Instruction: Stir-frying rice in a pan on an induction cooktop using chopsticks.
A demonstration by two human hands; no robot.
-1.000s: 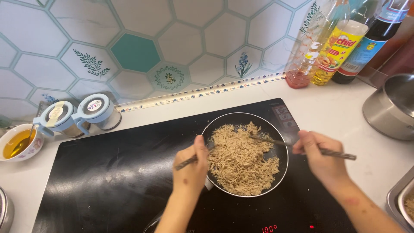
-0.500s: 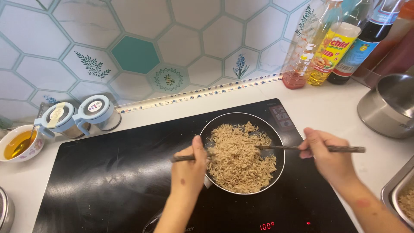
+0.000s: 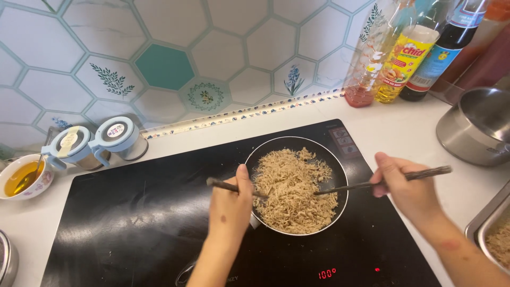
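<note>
A small black frying pan [image 3: 332, 162] full of shredded brown food [image 3: 293, 187] sits on a black induction hob [image 3: 127, 223]. My left hand [image 3: 229, 204] grips a dark chopstick [image 3: 220, 185] at the pan's left rim, its tip in the food. My right hand [image 3: 406, 186] grips another pair of dark chopsticks [image 3: 372, 183] whose tips reach into the food from the right.
Three bottles [image 3: 409, 53] stand at the back right against the tiled wall. A steel pot [image 3: 478, 127] and a metal tray [image 3: 486, 234] are on the right. Two lidded jars [image 3: 95, 141] and a small bowl of yellow liquid [image 3: 21, 178] sit at the left.
The view drifted slightly. My right hand's chopsticks swung from a steeper angle to nearly level across the pan, and the food heap was pushed toward the pan's middle.
</note>
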